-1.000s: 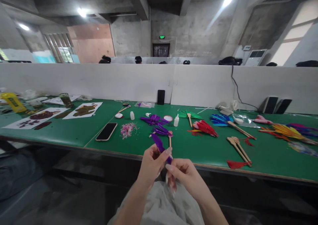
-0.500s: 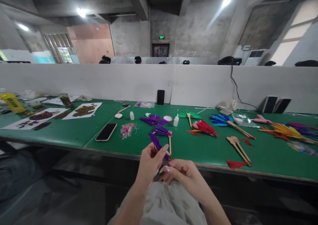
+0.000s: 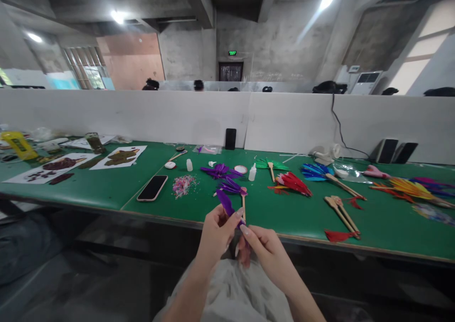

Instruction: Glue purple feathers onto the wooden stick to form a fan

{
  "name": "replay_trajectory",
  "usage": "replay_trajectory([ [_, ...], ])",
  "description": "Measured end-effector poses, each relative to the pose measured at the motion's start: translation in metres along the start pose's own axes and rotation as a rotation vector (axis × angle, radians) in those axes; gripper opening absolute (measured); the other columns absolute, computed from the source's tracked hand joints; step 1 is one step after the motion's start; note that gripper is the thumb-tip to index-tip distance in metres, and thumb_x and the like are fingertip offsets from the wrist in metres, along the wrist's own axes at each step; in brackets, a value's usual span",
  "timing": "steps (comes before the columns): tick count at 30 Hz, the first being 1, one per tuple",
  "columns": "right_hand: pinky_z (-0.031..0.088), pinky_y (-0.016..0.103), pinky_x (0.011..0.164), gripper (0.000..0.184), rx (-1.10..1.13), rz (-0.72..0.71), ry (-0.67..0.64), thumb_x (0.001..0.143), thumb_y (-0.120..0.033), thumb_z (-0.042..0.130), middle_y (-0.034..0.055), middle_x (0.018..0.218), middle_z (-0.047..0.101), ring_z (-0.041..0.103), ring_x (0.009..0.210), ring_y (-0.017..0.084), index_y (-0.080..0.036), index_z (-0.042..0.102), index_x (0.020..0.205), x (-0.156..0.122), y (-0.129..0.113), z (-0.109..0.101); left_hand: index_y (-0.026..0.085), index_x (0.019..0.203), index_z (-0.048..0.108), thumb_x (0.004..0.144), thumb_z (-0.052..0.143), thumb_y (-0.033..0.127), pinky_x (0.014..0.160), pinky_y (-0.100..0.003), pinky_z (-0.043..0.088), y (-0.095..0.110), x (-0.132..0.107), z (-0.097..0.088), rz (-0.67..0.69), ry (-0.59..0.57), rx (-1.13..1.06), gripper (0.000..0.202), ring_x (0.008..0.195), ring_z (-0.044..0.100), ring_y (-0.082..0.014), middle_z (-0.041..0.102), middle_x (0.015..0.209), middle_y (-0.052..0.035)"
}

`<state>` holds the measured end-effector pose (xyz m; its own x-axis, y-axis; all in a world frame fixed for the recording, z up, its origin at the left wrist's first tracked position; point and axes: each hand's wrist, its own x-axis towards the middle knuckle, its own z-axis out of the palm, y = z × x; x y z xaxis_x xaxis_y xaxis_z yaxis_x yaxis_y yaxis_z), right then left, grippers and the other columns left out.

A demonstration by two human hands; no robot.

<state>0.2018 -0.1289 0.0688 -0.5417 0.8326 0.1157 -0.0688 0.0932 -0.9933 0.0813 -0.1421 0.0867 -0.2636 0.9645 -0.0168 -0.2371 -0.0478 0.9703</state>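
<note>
A purple feather [image 3: 224, 201] is pinched between the thumb and fingers of my left hand [image 3: 218, 229], above my lap at the table's front edge. My right hand [image 3: 261, 242] meets it from the right, thumb and fingers closed at the feather's lower end. Just beyond my hands lies a wooden stick fan [image 3: 243, 203] with purple feathers [image 3: 231, 186] fixed at its top. Loose purple feathers [image 3: 218, 171] are heaped behind it. A small white squeeze bottle [image 3: 252, 172] stands to their right.
On the green table [image 3: 199, 213] lie a phone [image 3: 152, 188], a pile of small colourful bits [image 3: 184, 185] and another small bottle [image 3: 189, 165]. Red [image 3: 293, 183] and blue feather fans [image 3: 316, 171] and bare wooden sticks [image 3: 343, 215] are on the right. A white partition [image 3: 170, 118] runs behind.
My right hand has risen slightly and its thumb now presses at the feather's lower end, close to my left fingertips. My left hand still pinches the feather, shifted slightly right.
</note>
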Motion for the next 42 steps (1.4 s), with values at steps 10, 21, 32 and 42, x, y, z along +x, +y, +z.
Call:
replay_trajectory([
  [10, 0.045, 0.022, 0.047, 0.040, 0.084, 0.012, -0.010, 0.088, -0.047, 0.043, 0.0011, 0.054, 0.062, 0.057, 0.044, 0.012, -0.014, 0.058, 0.070, 0.002, 0.005, -0.001, 0.015, 0.061, 0.046, 0.062, 0.070, 0.044, 0.033, -0.016, 0.013, 0.004, 0.000, 0.001, -0.004, 0.052, 0.005, 0.038, 0.034, 0.019, -0.0005, 0.031, 0.040, 0.0105],
  [21, 0.021, 0.024, 0.046, 0.035, -0.979, -0.427, 0.034, 0.092, -0.023, 0.034, -0.0011, 0.049, 0.048, 0.042, 0.043, 0.009, -0.018, 0.042, 0.058, 0.001, 0.001, -0.011, 0.014, 0.059, 0.048, 0.067, 0.068, 0.038, 0.045, -0.017, 0.029, -0.010, 0.008, -0.010, 0.149, 0.062, 0.205, 0.031, 0.046, 0.036, -0.0045, 0.042, 0.049, 0.0057],
  [32, 0.023, 0.024, 0.050, 0.034, -0.884, -0.540, -0.075, 0.094, -0.022, 0.029, -0.0028, 0.049, 0.042, 0.036, 0.045, 0.009, -0.019, 0.039, 0.061, 0.005, 0.003, -0.019, 0.016, 0.071, 0.053, 0.067, 0.066, 0.046, 0.032, -0.016, 0.019, 0.001, 0.004, -0.013, 0.024, -0.145, 0.075, 0.034, 0.033, 0.026, -0.0029, 0.036, 0.041, 0.0085],
  [42, 0.027, 0.020, 0.046, 0.043, -0.364, -0.196, -0.136, 0.094, -0.036, 0.029, -0.0055, 0.046, 0.036, 0.033, 0.042, 0.007, -0.019, 0.042, 0.057, -0.002, -0.003, -0.012, 0.015, 0.065, 0.052, 0.066, 0.069, 0.043, 0.032, -0.015, 0.021, -0.001, 0.002, -0.020, 0.018, -0.245, -0.018, 0.032, 0.034, 0.031, -0.0017, 0.044, 0.045, 0.0056],
])
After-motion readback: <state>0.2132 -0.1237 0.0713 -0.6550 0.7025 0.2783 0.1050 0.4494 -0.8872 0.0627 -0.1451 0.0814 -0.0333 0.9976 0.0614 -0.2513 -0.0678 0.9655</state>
